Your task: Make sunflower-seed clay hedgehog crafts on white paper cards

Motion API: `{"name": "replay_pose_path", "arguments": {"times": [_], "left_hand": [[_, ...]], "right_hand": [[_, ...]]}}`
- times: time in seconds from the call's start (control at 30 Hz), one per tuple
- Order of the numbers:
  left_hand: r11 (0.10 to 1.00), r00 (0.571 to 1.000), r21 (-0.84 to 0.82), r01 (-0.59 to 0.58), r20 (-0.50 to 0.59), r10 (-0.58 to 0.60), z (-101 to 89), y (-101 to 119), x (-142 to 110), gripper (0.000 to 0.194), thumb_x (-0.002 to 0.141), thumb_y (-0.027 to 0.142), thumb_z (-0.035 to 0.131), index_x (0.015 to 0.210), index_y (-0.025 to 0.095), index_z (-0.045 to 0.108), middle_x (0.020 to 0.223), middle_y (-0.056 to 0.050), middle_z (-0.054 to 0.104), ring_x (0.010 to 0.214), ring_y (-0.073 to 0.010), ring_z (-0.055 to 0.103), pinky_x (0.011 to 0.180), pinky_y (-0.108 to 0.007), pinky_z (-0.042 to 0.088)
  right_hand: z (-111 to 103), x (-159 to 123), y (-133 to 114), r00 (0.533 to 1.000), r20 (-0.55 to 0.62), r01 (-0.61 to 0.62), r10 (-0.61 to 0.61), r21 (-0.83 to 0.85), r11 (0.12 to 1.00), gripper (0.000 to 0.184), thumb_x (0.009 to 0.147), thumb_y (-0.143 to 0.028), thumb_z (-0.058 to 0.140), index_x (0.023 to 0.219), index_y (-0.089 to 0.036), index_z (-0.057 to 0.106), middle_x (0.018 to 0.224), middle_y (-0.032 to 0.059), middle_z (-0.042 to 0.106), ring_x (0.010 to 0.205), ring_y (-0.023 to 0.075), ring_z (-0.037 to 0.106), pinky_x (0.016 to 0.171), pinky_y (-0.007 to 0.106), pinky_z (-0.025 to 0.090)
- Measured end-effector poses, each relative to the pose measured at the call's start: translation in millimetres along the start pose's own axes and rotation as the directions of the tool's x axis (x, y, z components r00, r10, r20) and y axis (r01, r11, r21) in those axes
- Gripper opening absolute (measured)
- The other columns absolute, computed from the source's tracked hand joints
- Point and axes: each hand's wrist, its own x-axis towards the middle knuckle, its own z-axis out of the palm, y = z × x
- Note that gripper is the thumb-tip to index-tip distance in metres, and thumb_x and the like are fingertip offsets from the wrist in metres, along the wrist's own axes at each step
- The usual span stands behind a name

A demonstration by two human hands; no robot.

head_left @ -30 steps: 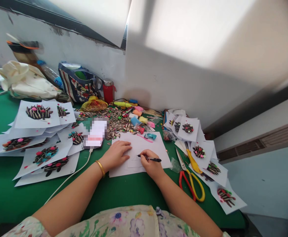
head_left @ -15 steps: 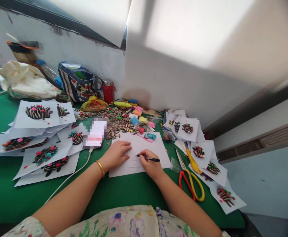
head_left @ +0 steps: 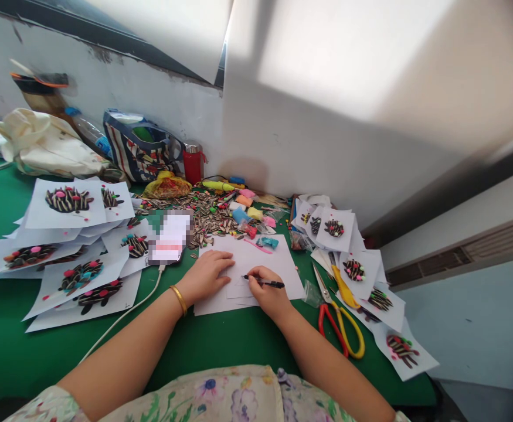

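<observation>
The green table (head_left: 238, 346) spreads beneath everything, its far edge along the wall. On its left side, white sheets bearing seed figures (head_left: 78, 275) lie overlapped in a heap; a smaller group of decorated sheets (head_left: 356, 269) lies on the right. Toward the back, a striped bag (head_left: 139, 149) stands beside a red flask (head_left: 193, 164), and loose striped seeds (head_left: 214, 217) are scattered in front of them. The white paper (head_left: 278, 258) lies between the person's hands, with the scissors (head_left: 333, 310) open just to its right. A phone (head_left: 168, 237) with a cable plugged in lies near the paper's left edge. The left hand (head_left: 207, 274) rests flat on the paper, its fingers close together and extended, holding nothing. The right hand (head_left: 268, 290) pinches the black pen (head_left: 265, 282) between bent fingers, the tip at the paper and the shaft slanting rightward.
</observation>
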Motion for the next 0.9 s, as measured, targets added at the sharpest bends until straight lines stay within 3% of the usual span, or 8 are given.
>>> {"name": "replay_pose_path", "arguments": {"times": [0.9], "left_hand": [[1.000, 1.000, -0.003, 0.002, 0.000, -0.002, -0.6, 0.4, 0.4, 0.044, 0.078, 0.024, 0.068, 0.122, 0.022, 0.065, 0.135, -0.009, 0.058, 0.124, -0.0280, 0.051, 0.109, -0.045, 0.036]], "right_hand": [[0.4, 0.2, 1.6, 0.999, -0.042, -0.025, 0.025, 0.003, 1.000, 0.013, 0.082, -0.022, 0.052, 0.082, -0.021, 0.065, 0.078, 0.0010, 0.065, 0.072, 0.0171, 0.059, 0.067, 0.027, 0.044]]}}
